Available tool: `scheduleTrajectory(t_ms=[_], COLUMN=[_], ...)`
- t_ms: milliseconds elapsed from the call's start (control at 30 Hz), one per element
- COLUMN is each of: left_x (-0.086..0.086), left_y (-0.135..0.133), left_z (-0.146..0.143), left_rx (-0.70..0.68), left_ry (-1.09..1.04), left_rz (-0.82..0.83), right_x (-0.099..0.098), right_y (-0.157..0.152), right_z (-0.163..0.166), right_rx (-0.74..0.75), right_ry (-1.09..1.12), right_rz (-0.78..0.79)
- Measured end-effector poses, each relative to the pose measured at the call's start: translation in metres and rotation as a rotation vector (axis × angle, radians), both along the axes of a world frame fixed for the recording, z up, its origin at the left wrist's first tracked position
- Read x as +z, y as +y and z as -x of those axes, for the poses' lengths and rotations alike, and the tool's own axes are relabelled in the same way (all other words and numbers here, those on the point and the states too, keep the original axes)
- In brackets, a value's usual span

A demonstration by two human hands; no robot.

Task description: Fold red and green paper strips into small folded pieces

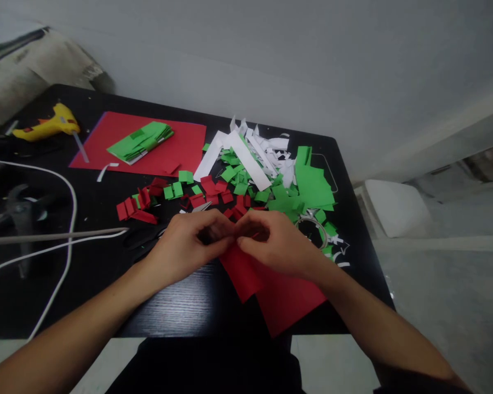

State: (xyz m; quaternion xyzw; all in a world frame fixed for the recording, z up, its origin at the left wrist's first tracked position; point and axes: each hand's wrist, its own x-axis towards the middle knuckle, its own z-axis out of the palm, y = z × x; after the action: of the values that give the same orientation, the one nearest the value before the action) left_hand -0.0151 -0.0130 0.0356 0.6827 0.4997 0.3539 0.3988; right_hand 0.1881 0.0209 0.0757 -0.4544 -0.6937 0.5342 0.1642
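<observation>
Two-handed, pinching red paper by its far end, thumbs and fingers of left hand and right hand tip to tip, above black table, preferably keeping edges aligned and pressing evenly.

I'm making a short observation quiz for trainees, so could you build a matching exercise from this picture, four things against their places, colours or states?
Things:
1. glue gun
2. green paper bundle
3. white cable
4. right hand

Places, colours or states:
A. curving across the left part of the table
B. at red paper, fingertips close to those of the left hand
C. yellow, near the table's far left corner
D. folded, lying on a red sheet

Right pairs: 1-C, 2-D, 3-A, 4-B
</observation>
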Motion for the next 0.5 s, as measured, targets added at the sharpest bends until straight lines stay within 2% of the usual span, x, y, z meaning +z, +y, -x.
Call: scheduleTrajectory(t_ms=[200,500], left_x=[0.006,0.013], left_y=[-0.003,-0.003], left_z=[0.000,-0.002], left_rx=[-0.034,-0.008], left_ry=[0.036,-0.029], left_rz=[0.018,0.084], right_x=[0.017,0.018], right_y=[-0.001,0.005], right_z=[0.006,0.005], right_rx=[0.034,0.068], right_ry=[-0.221,-0.196], right_rz=[-0.151,-0.165])
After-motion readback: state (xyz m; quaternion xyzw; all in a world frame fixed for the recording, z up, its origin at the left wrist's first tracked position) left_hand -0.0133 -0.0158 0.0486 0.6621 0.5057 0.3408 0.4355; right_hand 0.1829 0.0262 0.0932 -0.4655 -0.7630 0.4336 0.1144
